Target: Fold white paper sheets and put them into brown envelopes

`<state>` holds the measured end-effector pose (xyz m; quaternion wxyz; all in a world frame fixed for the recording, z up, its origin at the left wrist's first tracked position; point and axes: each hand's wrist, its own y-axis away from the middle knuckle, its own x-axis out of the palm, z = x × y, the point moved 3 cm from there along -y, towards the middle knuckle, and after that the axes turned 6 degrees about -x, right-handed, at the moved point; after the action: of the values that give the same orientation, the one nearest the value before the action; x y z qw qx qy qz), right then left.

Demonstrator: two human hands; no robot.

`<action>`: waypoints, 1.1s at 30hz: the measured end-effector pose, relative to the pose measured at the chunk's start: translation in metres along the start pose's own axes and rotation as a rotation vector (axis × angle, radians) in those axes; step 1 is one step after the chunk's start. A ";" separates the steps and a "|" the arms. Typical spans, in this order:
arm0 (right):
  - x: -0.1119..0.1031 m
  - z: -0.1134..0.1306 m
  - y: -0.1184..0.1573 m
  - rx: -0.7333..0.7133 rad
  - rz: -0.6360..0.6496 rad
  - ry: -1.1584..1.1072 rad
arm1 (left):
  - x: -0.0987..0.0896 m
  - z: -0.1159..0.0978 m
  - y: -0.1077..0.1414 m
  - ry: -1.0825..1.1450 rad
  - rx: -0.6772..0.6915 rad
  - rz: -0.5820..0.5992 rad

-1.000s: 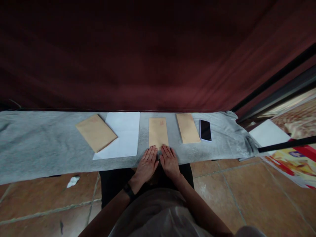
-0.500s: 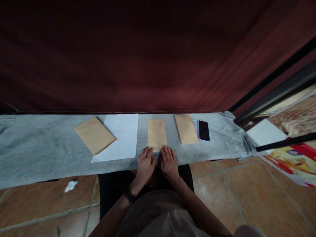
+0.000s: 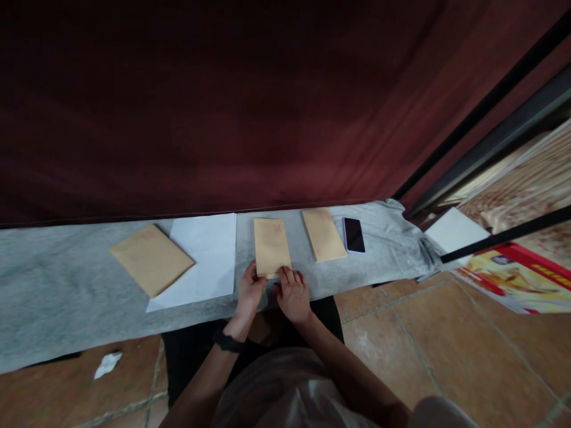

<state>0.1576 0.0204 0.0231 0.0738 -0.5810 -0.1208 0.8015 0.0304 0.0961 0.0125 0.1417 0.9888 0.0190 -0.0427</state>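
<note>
A brown paper envelope [image 3: 272, 244] with a faint reddish print near its top right lies in front of me on the grey cloth. My left hand [image 3: 250, 291] has its thumb and fingers closed around the lower left corner. At the lower right edge, my right hand [image 3: 294, 294] rests its fingertips on the paper, thumb apart from the fingers. Between the hands the bottom edge looks slightly raised or layered. A second stack of brown envelopes [image 3: 323, 235] lies to the right. On the left, larger brown envelopes [image 3: 151, 258] partly cover white paper sheets [image 3: 214, 261].
A phone [image 3: 354, 235] lies right of the envelopes on the cloth-covered narrow table [image 3: 57, 285]. A dark red curtain [image 3: 223, 119] hangs behind. Beyond the right end are a dark metal bar [image 3: 504, 238], a white sheet and a printed box [image 3: 513, 273]. Crumpled paper [image 3: 107, 364] is on the tiled floor.
My left hand has gone from lying flat by the envelope's bottom edge to gripping its lower left corner. My right fingers remain at the lower right. The camera view has turned slightly.
</note>
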 end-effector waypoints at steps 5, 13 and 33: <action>-0.011 -0.009 -0.018 0.063 0.000 0.033 | 0.018 -0.019 0.015 -0.008 0.087 0.125; -0.020 -0.040 -0.017 0.432 -0.248 -0.729 | 0.016 -0.007 0.027 0.065 -0.105 0.222; -0.017 -0.033 0.020 0.079 -0.031 -0.674 | -0.012 0.004 -0.001 -0.302 -0.199 0.148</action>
<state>0.1948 0.0007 0.0234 0.0644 -0.2780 -0.1159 0.9514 0.0184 0.0960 0.0091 0.2429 0.9509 -0.0712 -0.1781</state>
